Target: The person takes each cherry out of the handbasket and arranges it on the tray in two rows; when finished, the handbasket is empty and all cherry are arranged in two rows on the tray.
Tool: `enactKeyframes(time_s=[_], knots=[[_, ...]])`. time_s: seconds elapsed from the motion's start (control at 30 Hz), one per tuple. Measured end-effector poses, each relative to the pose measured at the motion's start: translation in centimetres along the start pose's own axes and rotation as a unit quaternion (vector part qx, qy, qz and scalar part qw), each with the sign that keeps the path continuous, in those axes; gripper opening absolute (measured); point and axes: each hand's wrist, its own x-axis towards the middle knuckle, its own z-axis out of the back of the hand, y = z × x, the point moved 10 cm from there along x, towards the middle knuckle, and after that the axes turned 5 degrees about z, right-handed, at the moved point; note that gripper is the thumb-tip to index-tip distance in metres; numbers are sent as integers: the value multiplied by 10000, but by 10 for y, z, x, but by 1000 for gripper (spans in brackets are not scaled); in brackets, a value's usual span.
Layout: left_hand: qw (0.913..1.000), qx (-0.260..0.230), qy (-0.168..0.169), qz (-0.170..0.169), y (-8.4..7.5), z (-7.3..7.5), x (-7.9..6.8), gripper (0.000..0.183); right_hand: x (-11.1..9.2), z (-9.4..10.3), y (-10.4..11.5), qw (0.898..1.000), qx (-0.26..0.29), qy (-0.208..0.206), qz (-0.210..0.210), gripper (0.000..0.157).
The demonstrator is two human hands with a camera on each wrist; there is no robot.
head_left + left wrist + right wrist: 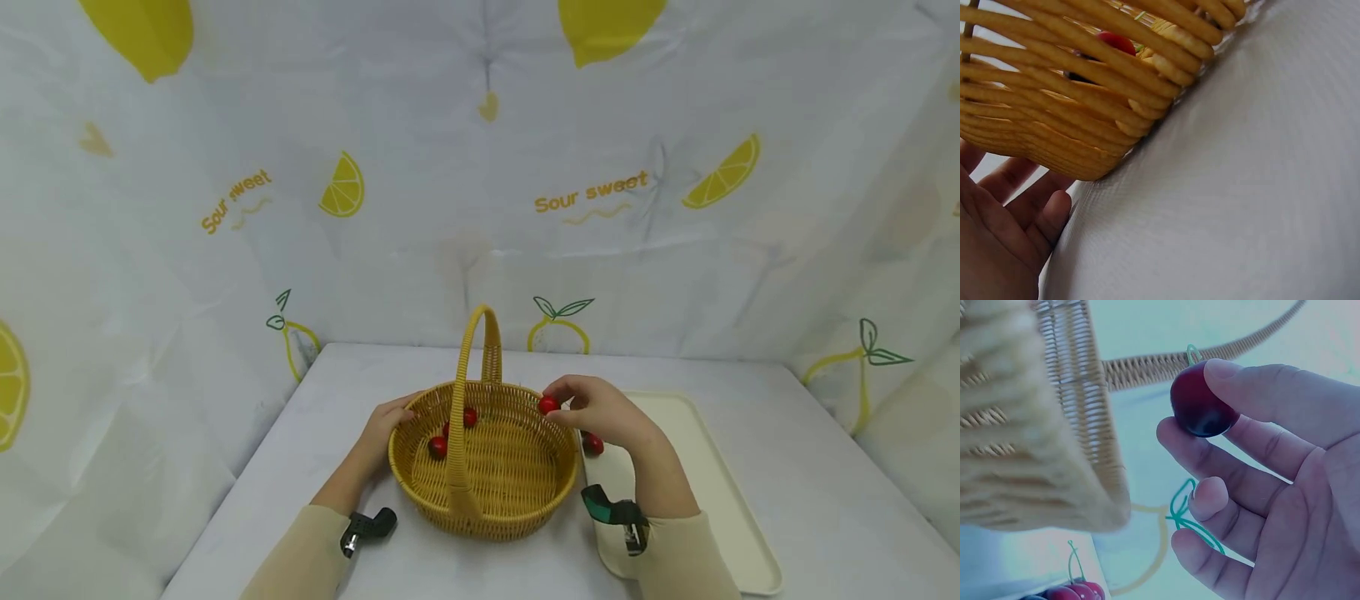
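A golden wicker basket [495, 527] with a tall arched handle stands in the middle of the table. My left hand [381, 432] holds its left side, the thumb over the rim and the other fingers [1054, 211] against the outer wall. Several red cherries [438, 447] lie inside, on the left of the handle. Above the basket's right rim, my right hand [603, 410] pinches a dark red cherry [1200, 400] with a short green stem between thumb and fingers. More cherries [592, 444] lie just below that hand, at the tray's left edge, partly hidden by it.
A cream rectangular tray [720, 492] lies to the right of the basket, partly under my right forearm. The white table [300, 442] ends at a hanging white cloth [420, 275] printed with lemons, behind and at both sides.
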Motion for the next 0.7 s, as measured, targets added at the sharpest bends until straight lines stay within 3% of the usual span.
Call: enactKeyframes(time_s=[0.33,0.7], knots=[[10000,14,32,12,2,1,-1,52,-8,11,-9,9999,-38,-142,-64,28],[9998,-48,85,-159,1,0,2,51,-24,20,-1,9994,-40,-331,-116,31]])
